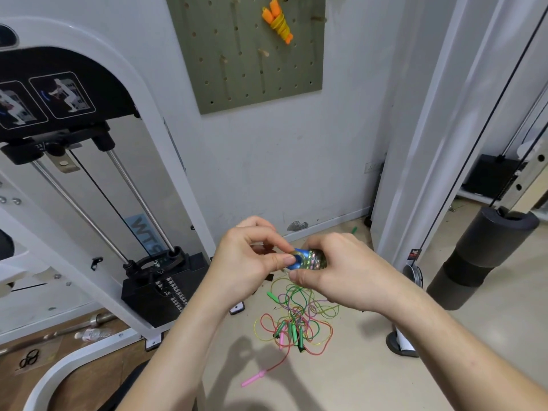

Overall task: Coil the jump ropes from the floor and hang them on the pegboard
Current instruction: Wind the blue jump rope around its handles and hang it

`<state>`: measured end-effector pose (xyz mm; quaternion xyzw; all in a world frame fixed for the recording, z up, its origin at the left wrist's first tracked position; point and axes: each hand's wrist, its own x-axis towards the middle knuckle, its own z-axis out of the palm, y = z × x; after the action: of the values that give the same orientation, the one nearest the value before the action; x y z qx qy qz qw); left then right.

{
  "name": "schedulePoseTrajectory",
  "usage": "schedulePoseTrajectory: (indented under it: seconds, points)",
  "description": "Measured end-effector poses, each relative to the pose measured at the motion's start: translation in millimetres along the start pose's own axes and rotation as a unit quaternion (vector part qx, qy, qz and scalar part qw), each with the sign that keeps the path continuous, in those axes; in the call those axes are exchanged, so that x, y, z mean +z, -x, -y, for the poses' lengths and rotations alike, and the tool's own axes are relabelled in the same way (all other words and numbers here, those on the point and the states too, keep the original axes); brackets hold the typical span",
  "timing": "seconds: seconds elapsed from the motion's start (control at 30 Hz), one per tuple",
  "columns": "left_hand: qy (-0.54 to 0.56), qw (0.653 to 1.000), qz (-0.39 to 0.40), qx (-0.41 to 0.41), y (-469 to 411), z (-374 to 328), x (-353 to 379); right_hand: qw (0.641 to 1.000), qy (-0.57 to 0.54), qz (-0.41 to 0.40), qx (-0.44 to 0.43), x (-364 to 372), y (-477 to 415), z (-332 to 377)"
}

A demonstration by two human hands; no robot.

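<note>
Head view. Both hands meet at chest height above the floor (370, 366). The left hand (252, 253) pinches the end of a blue-handled jump rope (308, 259) between thumb and forefinger. The right hand (335, 274) has its fingers curled round the wound bundle of the same rope, with the thumb pressed beneath. The cord appears to be wrapped about the handles, so the step in hand is probably securing the coil.

Below the hands a tangle of thin coloured ropes (296, 321) lies on the floor, green handles at its middle and a pink handle (252, 379) trailing nearer the camera. On the wall above, the green pegboard (237, 69) already carries one coiled orange-handled rope (278, 22). A bare wooden peg (264, 52) stands below it.

Handling, as judged: the cord is light, limp and springy, and likely to unwind if released. The rigid handles offer the surest hold, while a loop of the coil should go over the peg. The tangled ropes may drag one another when lifted.
</note>
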<state>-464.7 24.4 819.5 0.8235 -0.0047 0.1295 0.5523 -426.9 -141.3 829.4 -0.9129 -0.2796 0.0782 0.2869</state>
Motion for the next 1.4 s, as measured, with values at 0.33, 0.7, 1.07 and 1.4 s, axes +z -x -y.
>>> schedulePoseTrajectory:
  seconds: [0.33,0.7,1.07,1.4]
  points:
    - [0.210,0.969,0.116,-0.065,2.1,9.2,-12.9,0.905,-0.405,0.131,0.008,5.5,-1.7,-15.1]
    - [0.347,0.924,0.151,-0.048,8.4,23.5,-5.6,0.791,-0.557,0.250,-0.048,9.7,-4.5,-26.7]
    - [-0.355,0.900,0.072,0.243,0.4,0.0,-44.8,0.865,-0.441,0.238,-0.019,11.8,2.4,-15.2]
    - [0.047,0.971,0.234,-0.030,11.0,35.2,-33.6,0.949,-0.274,0.148,-0.059,20.4,5.6,-17.9]
